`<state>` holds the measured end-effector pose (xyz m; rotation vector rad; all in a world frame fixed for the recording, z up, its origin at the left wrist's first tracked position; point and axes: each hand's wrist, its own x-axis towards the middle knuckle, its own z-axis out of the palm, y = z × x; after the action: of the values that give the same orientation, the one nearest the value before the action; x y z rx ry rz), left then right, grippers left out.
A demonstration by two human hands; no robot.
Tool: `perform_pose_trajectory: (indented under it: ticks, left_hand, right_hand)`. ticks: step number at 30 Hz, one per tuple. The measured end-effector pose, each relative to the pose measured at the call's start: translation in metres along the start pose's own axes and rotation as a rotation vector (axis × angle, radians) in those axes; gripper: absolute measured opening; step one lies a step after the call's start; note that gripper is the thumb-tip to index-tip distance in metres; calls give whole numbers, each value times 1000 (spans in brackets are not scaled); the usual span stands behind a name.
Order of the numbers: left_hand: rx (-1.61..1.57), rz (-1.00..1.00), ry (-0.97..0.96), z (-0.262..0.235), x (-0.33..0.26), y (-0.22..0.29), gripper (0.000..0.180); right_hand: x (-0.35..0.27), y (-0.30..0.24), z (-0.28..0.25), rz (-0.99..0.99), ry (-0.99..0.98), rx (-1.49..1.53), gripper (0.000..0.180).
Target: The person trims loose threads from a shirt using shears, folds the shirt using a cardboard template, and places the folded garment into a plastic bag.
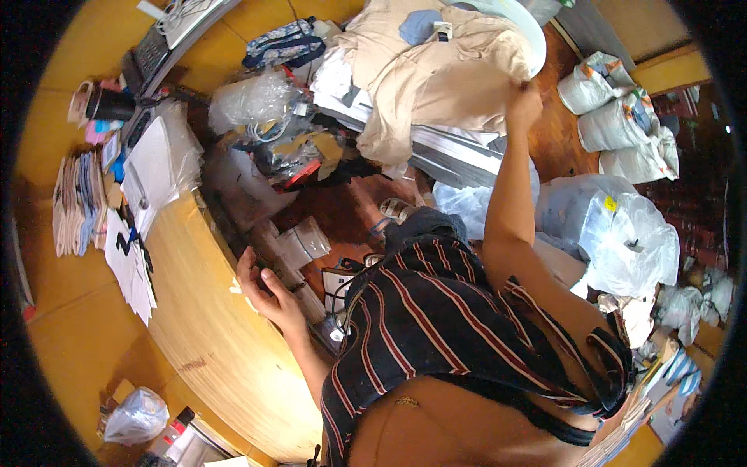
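A beige T-shirt [436, 70] with a dark neck label lies spread over a heap of folded cloth at the top of the view. My right hand [524, 107] reaches out to its right edge, fingers closed on the fabric. Under the shirt, white and grey folded cloths [459, 156] stick out in layers. My left hand [268, 300] rests by the inner edge of a pale wooden tabletop [226, 335]. Its fingers are apart, and it holds nothing.
Papers [156, 171] and a stack of folded garments [78, 202] lie at the left. Clear plastic bags [253, 101] and a wrapped packet [305, 241] sit beyond my left hand. White sacks [615, 124] stand at the right, near a large filled plastic bag [615, 226].
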<state>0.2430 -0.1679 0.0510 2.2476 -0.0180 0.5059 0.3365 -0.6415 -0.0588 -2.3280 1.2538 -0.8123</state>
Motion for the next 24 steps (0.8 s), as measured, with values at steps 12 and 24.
perform_pose_trajectory:
  ticks: [12,24]
  left_hand:
    - [141,518,-389,-30,25,54,25]
    - [731,-385,595,-153,-145,107,30]
  right_hand:
    - [-173,-251,-170,-1728,-1383,934,18]
    - [-210,18,254,-1536,-1822,-442,69]
